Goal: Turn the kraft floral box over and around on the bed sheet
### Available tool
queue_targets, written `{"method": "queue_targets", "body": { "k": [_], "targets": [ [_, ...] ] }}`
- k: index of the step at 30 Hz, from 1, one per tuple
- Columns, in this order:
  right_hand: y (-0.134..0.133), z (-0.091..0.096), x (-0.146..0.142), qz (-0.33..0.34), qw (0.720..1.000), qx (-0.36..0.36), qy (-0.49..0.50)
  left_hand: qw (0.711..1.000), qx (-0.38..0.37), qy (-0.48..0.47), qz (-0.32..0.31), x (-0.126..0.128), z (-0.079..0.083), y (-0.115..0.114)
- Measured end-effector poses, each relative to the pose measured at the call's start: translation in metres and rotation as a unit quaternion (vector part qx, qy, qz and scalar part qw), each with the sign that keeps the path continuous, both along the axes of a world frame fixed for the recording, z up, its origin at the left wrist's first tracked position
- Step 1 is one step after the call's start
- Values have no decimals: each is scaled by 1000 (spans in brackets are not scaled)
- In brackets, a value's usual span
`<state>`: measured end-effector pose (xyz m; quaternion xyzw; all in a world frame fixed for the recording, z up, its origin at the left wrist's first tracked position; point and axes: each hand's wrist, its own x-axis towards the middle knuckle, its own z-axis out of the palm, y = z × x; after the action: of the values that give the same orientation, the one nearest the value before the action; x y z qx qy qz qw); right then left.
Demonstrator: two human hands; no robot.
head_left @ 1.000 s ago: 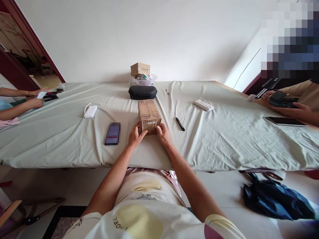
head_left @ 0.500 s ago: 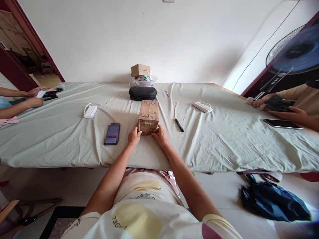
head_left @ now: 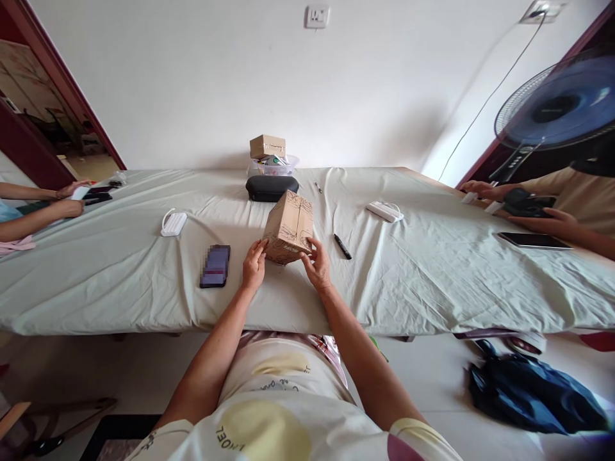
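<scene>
A small brown cardboard box (head_left: 289,225) with printed drawings is tilted up on one edge above the cloth-covered table (head_left: 413,269). My left hand (head_left: 252,267) grips its near left corner with bent fingers. My right hand (head_left: 316,263) holds the near right side, fingers pressed on the box. A dark phone (head_left: 214,266) lies just left of my left hand, and a black marker (head_left: 343,246) lies to the right of the box.
Behind the box sit a black case (head_left: 271,187), a clear tub (head_left: 273,166) and a second small carton (head_left: 267,146). White packs (head_left: 173,223) (head_left: 383,210) lie on both sides. Other people's hands work at the far left (head_left: 67,198) and right (head_left: 548,221). A fan (head_left: 552,112) stands right.
The box was flat on the table between my hands; it is now lifted and tilted onto an edge, turned to the left. The view has also tipped upward.
</scene>
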<state>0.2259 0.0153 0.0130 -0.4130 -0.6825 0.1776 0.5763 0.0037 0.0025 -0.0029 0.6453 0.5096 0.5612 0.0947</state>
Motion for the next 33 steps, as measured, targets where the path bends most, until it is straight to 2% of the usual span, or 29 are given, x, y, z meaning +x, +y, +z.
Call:
{"method": "queue_targets", "body": {
  "k": [2,5,9,11,13,17,20,23,28,33],
  "targets": [
    [3,-4,-1,-1,999,-46,27,999,5,-45,15,-3,0,1],
    [7,-9,-2,-8,996,-93,4,992,-8,-121,34,-4,-1,4],
    [7,-9,0,-32,996,-45,-75,988,-26,-149,16,-6,1,5],
    [6,-8,1,-70,990,-15,-120,992,-12,-122,-4,-6,3,3],
    [4,-8,1,-86,985,-21,-148,998,10,-67,-15,-7,6,0],
    [0,-8,-2,-77,989,-64,-110,999,28,34,-12,-1,8,-6],
    [-3,-6,-5,-114,990,-2,-86,996,28,79,-6,9,8,-10],
    [-5,-2,-6,-125,984,59,-111,993,33,113,-22,18,8,-13],
    [-3,-1,-2,-137,981,83,-111,993,40,111,-22,22,10,-16],
    [-9,2,-5,-78,988,93,-96,997,37,63,19,14,9,-13]
  ]
}}
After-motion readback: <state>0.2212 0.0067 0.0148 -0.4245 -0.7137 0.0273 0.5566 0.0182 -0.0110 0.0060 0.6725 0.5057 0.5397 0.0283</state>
